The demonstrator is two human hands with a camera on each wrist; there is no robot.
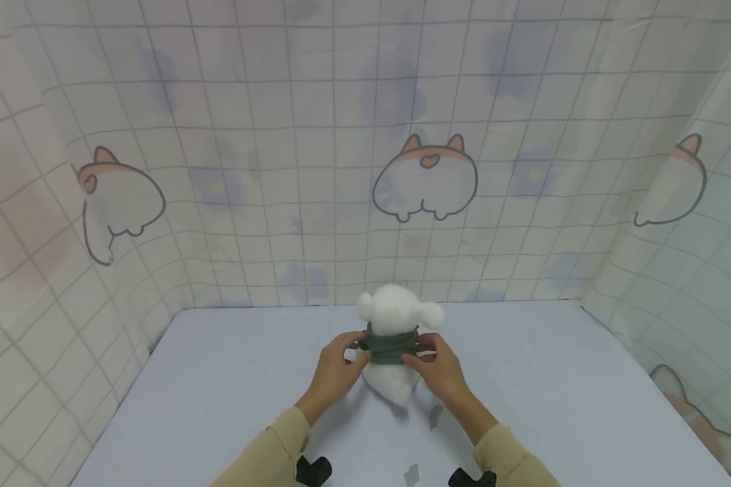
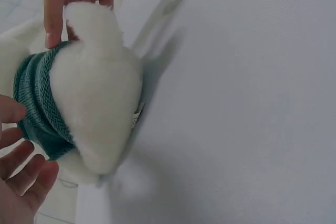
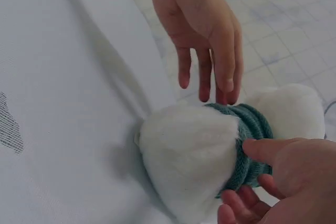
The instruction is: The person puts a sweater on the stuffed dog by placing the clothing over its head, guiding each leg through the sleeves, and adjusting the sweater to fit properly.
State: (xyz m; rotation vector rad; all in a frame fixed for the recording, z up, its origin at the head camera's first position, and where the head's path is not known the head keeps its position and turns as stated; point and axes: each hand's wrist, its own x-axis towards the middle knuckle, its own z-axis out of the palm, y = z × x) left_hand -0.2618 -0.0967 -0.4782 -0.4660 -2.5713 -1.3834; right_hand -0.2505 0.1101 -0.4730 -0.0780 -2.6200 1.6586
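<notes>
A white plush toy (image 1: 394, 308) with round ears stands on the table, its back and stubby tail towards me. Round its middle sits a green knitted sweater (image 1: 390, 348) with ribbed folds. My left hand (image 1: 334, 372) is at the toy's left side. In the left wrist view its fingers (image 2: 39, 184) are spread and loosely bent, their tips right at the knit. On the other side, my right hand (image 1: 443, 372) pinches the sweater's lower edge, thumb on the hem in the right wrist view, other fingers curled below. The toy's front is hidden.
The white table (image 1: 231, 379) has grey patches (image 1: 435, 416) near its front. A checked curtain (image 1: 304, 203) with animal drawings hangs behind and along both sides. Black wrist-worn pieces (image 1: 313, 470) show at the bottom edge by the sleeves.
</notes>
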